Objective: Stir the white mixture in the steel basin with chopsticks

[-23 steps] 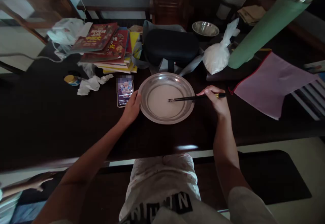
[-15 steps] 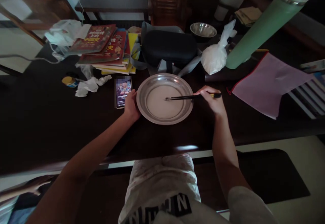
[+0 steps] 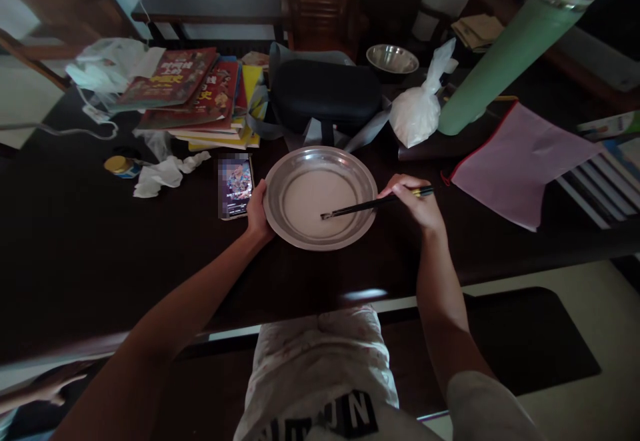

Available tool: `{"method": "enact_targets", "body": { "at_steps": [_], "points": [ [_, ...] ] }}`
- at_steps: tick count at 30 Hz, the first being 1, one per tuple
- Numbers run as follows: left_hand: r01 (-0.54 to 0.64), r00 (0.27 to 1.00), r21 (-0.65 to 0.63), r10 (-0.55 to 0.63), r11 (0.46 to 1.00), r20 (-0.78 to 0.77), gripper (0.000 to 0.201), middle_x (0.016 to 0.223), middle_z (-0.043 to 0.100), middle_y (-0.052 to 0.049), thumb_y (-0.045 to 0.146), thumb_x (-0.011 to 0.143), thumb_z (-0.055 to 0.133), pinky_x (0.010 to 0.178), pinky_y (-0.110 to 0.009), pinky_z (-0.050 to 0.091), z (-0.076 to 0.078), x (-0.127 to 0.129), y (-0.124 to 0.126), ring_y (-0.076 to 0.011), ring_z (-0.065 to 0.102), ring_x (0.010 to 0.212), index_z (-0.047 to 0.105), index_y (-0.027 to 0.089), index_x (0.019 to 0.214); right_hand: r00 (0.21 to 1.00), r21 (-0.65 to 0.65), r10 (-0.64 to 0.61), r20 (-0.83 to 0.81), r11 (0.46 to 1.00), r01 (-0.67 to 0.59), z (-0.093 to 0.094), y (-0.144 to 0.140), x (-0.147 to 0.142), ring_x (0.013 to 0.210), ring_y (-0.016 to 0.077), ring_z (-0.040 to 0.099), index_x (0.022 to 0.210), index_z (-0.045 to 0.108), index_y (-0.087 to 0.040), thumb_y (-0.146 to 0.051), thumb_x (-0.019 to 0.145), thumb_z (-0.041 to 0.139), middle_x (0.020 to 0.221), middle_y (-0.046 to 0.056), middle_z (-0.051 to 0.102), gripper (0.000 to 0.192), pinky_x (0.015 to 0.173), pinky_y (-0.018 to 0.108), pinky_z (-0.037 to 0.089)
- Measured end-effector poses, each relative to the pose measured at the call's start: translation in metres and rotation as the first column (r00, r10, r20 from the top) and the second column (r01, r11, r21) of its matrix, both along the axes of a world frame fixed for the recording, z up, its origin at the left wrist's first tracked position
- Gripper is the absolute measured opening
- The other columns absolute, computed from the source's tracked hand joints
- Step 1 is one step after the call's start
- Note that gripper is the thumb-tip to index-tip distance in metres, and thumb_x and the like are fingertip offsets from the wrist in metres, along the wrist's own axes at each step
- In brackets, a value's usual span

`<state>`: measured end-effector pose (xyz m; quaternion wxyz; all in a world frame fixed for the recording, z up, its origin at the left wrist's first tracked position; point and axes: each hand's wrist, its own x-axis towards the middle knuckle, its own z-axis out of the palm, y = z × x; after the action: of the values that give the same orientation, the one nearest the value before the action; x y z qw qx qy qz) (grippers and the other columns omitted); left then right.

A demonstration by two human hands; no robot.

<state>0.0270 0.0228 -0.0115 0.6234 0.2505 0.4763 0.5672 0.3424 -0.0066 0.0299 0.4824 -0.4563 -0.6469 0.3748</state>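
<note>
A round metal basin (image 3: pixel 370 228) stands on the dark table in front of me, with a milky white liquid (image 3: pixel 313 194) in its bottom. My left hand (image 3: pixel 258 213) grips the basin's left rim. In my right hand (image 3: pixel 417 204), closed at the basin's right side, is a pair of black chopsticks (image 3: pixel 357 207) with gold bands near their ends. Their tips dip into the liquid near the middle. A lit phone (image 3: pixel 237 186) lies just left of my left hand.
Behind the basin sits a black case (image 3: pixel 326 96). Left are stacked books (image 3: pixel 175 81), crumpled tissue (image 3: pixel 165 176) and a yellow-lidded jar (image 3: pixel 121 166). Right are a tied bag of white powder (image 3: pixel 416 116), a green flask (image 3: pixel 505 68) and a pink pouch (image 3: pixel 515 168). Another person's hand (image 3: pixel 57 384) shows lower left.
The chopstick tips have moved toward me through the liquid, and the chopsticks now slant more. My left hand still holds the rim. The view has shifted slightly, and the phone's picture differs.
</note>
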Motion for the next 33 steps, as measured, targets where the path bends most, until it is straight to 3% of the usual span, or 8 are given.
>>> {"method": "enact_targets", "body": {
  "at_steps": [2,7,12,18,22,28,30,33],
  "points": [
    [-0.003,1.0,-0.027,0.003,1.0,0.022,0.037,0.086,0.078,-0.008,0.056,0.081,0.062,0.094,-0.043,0.06,0.002,0.0,0.0,-0.0328,0.071,0.11,0.071,0.021,0.084,0.999,-0.004,0.037,0.033,0.999,-0.036,-0.001,0.001,-0.001,0.082,0.0177,0.073,0.082,0.08,-0.027,-0.049,0.088,0.069,0.082,0.001,0.077,0.025,0.081,0.034,0.056],
    [-0.005,0.999,-0.077,0.008,0.997,0.042,0.031,0.08,0.076,-0.005,0.05,0.085,0.06,0.094,-0.04,0.059,0.002,0.0,0.002,-0.0286,0.071,0.105,0.07,0.021,0.084,0.992,0.006,-0.123,-0.026,0.992,0.124,0.0,0.0,0.001,0.075,0.0164,0.072,0.077,0.078,-0.026,-0.05,0.089,0.067,0.074,0.0,0.075,0.029,0.077,0.034,0.056],
    [-0.087,0.996,-0.078,0.086,0.993,-0.008,0.02,0.069,0.071,-0.001,0.041,0.079,0.065,0.088,-0.036,0.06,-0.007,-0.002,0.006,-0.0242,0.071,0.091,0.064,0.022,0.074,0.999,0.001,0.035,0.029,0.999,-0.035,-0.001,0.0,-0.003,0.083,0.0172,0.073,0.082,0.08,-0.028,-0.048,0.089,0.068,0.082,0.001,0.077,0.025,0.082,0.034,0.056],
    [-0.052,0.998,-0.125,0.048,0.991,-0.033,0.015,0.065,0.067,-0.001,0.034,0.074,0.068,0.085,-0.037,0.059,-0.015,-0.005,0.01,-0.0221,0.069,0.078,0.063,0.021,0.071,0.989,0.024,-0.141,-0.047,0.989,0.143,-0.001,0.0,-0.001,0.072,0.0173,0.073,0.076,0.077,-0.026,-0.052,0.089,0.067,0.073,0.0,0.075,0.031,0.076,0.035,0.057],
    [-0.077,0.997,-0.154,0.076,0.985,-0.012,0.013,0.062,0.066,0.0,0.03,0.077,0.067,0.084,-0.035,0.06,-0.01,-0.003,0.009,-0.0194,0.066,0.071,0.062,0.021,0.069,1.0,-0.005,0.02,0.019,1.0,-0.02,-0.001,0.0,-0.002,0.08,0.0174,0.074,0.081,0.079,-0.027,-0.05,0.088,0.068,0.08,0.001,0.077,0.026,0.078,0.034,0.056],
    [0.074,0.995,-0.11,-0.065,0.991,0.08,0.046,0.084,0.077,-0.007,0.057,0.096,0.043,0.092,-0.041,0.06,0.007,0.001,0.002,-0.0265,0.073,0.101,0.072,0.022,0.091,0.991,0.022,-0.124,0.043,0.992,0.123,0.002,0.0,-0.001,0.079,0.0174,0.073,0.076,0.078,-0.027,-0.052,0.088,0.067,0.077,0.0,0.077,0.03,0.079,0.034,0.056],
    [0.092,0.993,-0.077,-0.087,0.993,0.076,0.052,0.087,0.077,-0.009,0.062,0.094,0.041,0.094,-0.042,0.06,0.011,0.001,-0.001,-0.0287,0.072,0.107,0.073,0.021,0.093,0.996,0.005,-0.071,0.05,0.997,0.071,0.002,0.0,-0.001,0.079,0.0173,0.072,0.077,0.078,-0.027,-0.051,0.089,0.067,0.077,0.0,0.077,0.03,0.079,0.034,0.056],
    [0.076,0.995,-0.063,-0.071,0.995,0.071,0.038,0.086,0.077,-0.009,0.051,0.092,0.051,0.097,-0.042,0.059,0.013,0.002,-0.003,-0.0295,0.071,0.11,0.072,0.019,0.088,0.998,-0.018,0.018,0.057,1.0,-0.017,0.002,0.0,-0.002,0.082,0.0172,0.073,0.081,0.08,-0.028,-0.05,0.088,0.068,0.081,0.0,0.078,0.027,0.08,0.033,0.055]
  ]
}}
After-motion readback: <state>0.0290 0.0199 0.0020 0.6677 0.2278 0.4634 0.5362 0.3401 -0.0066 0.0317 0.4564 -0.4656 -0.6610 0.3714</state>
